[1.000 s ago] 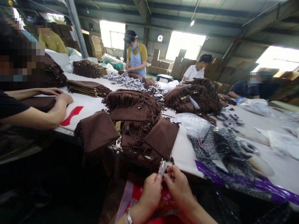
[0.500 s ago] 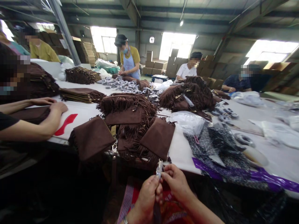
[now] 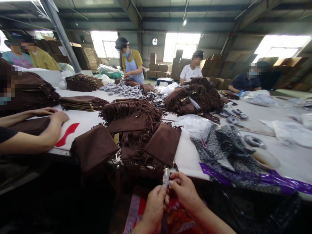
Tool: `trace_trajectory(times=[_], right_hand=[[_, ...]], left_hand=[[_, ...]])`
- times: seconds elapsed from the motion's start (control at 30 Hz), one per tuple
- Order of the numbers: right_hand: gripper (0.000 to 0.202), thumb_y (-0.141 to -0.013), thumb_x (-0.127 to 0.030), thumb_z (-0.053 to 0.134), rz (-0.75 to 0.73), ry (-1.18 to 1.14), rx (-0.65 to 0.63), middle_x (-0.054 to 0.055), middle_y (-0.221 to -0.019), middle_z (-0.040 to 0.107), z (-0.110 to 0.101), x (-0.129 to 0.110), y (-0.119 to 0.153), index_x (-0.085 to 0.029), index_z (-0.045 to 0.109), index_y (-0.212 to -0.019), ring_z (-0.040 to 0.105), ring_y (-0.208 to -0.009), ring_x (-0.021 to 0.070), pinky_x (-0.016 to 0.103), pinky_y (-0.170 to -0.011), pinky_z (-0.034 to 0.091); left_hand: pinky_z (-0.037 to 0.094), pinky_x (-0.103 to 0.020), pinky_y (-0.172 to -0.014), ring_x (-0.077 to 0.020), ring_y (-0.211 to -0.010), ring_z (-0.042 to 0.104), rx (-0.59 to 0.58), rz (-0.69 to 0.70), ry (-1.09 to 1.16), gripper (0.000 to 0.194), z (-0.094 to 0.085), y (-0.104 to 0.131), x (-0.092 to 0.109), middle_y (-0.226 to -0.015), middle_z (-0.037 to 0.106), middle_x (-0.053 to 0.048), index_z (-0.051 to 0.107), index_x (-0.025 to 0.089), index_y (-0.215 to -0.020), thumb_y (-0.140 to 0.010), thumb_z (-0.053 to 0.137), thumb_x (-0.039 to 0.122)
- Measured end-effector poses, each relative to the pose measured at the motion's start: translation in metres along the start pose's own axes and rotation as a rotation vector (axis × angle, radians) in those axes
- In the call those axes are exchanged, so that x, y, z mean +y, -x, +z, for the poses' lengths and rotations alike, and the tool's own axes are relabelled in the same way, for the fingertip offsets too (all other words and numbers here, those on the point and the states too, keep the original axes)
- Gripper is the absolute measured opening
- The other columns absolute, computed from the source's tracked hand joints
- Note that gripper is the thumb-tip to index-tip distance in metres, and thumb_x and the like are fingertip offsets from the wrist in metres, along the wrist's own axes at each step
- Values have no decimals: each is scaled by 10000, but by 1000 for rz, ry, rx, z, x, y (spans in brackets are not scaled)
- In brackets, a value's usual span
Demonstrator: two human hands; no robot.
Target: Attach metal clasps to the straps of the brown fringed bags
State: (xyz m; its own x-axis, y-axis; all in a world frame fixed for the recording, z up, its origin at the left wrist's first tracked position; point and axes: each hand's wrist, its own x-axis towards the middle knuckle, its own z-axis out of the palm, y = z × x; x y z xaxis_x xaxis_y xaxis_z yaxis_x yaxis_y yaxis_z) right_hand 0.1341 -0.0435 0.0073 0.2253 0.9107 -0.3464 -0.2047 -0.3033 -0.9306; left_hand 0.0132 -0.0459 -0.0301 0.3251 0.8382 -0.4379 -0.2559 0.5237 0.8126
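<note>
Though its lower end is hidden, the wrapped clasp (image 3: 166,176) sits pinched in the left hand (image 3: 154,202), while the right hand (image 3: 183,189) bunches close beside it, any hold there unclear, and the brown pouch (image 3: 163,143) lies just beyond.

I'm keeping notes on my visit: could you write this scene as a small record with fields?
Left hand: holds a small silvery metal clasp in clear plastic wrap
Right hand: beside the same clasp; grip unclear
Just beyond: flat brown fringed fabric pouch on the long white table
Table's left: curved bright red strip
Table's right: crumpled speckled black plastic sheet, purple edge
</note>
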Motion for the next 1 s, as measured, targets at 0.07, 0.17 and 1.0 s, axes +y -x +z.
trace_trajectory(times=[0.07,0.17,1.0], right_hand=[[309,-629,-363,713,-16,22,4,-24,-545,652,-1,0,0,-183,549,-819,595,-480,154,237,-483,439],[282,-634,-346,698,-40,48,13,-28,-541,647,-2,2,0,-185,555,-816,589,-477,152,232,-477,430],[367,-722,-528,689,-79,93,122,-5,-628,609,-17,12,3,-175,631,-803,518,-553,158,259,-515,396]], left_hand=[[294,-207,-413,-63,-410,331,11,-1,-5,556,2,2,3,-500,466,68,576,160,-750,-693,669,706],[293,-207,-422,-62,-416,334,4,-8,6,563,4,3,5,-505,466,69,570,159,-759,-679,684,704],[274,-187,-419,-31,-398,194,-230,-212,545,384,-1,0,17,-469,326,118,585,157,-818,-741,781,479]])
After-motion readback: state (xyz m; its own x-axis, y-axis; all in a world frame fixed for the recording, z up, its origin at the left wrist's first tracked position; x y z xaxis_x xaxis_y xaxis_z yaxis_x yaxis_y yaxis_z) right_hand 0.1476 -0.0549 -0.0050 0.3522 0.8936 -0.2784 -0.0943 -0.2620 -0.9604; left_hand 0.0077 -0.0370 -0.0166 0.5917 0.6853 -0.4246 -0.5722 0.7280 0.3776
